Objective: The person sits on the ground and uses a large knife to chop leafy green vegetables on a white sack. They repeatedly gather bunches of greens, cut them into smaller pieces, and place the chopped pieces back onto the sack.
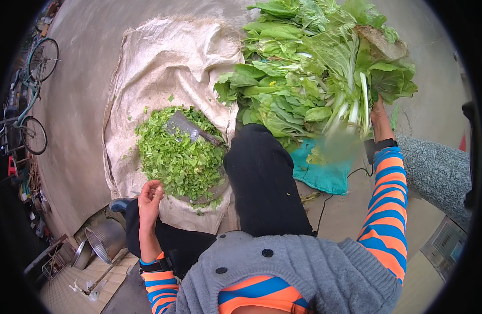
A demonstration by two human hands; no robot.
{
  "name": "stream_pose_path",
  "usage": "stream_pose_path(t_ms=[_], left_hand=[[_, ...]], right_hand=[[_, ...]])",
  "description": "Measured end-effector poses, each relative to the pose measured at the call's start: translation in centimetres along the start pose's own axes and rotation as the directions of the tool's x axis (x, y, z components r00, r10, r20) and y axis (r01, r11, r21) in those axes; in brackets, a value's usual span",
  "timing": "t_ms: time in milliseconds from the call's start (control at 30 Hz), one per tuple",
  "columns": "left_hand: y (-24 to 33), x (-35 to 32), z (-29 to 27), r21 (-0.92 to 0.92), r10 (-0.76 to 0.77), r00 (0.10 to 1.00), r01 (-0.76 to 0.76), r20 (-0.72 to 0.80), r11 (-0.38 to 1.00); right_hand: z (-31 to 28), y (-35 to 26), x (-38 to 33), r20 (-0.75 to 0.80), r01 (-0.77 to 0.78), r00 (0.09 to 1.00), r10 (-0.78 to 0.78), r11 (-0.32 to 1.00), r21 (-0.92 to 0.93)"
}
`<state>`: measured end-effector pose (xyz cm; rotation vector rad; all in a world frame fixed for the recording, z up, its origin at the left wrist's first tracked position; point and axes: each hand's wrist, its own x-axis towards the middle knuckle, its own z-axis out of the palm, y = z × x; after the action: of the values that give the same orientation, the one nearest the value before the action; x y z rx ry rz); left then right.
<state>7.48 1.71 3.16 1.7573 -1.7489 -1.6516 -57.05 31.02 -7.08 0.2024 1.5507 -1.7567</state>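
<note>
My left hand (150, 198) hovers beside a mound of chopped greens (180, 159), its fingers loosely bent and nothing visible in them. On top of that mound lies a cleaver (183, 126) with a dark, broad blade, its handle pointing right. At the right, my right hand (379, 119) reaches into a big heap of whole leafy greens (290, 99). Its fingers close at the stems of a large leafy plant (350, 78) with pale stalks and a browned leaf; leaves partly hide them.
A pale woven sack (146, 68) is spread under the chopped greens. Near my knee lies a teal bag (322, 175). A speckled stone cylinder (434, 165) sits at the right. Metal pots (106, 239) and a bicycle (31, 97) stand at the left.
</note>
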Motion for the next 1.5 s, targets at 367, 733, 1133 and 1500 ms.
stream_pose_path(t_ms=[367,733,1133,1500], left_hand=[[-2.8,-4.0,-2.7,-0.067,0.089,0.993,-0.095,-0.076,0.993],[-8.8,-10.1,-5.1,-0.293,0.122,0.957,-0.2,-0.262,0.935],[-11.0,-18.8,-16.6,-0.158,0.062,0.436,-0.45,-0.898,0.879],[-14.0,2.6,-9.1,0.405,0.386,0.848,-0.229,-0.363,0.885]], right_hand=[[10.1,-10.5,-1.1,0.244,0.334,0.922,-0.3,0.936,-0.11],[41.2,-8.0,-8.7,0.773,0.535,0.634,0.0,0.722,-0.438],[60.0,21.6,-25.8,0.804,0.985,-0.166,0.571,0.132,0.109],[49.7,44.1,-22.5,0.646,0.801,-0.255,0.72,-0.216,0.558]])
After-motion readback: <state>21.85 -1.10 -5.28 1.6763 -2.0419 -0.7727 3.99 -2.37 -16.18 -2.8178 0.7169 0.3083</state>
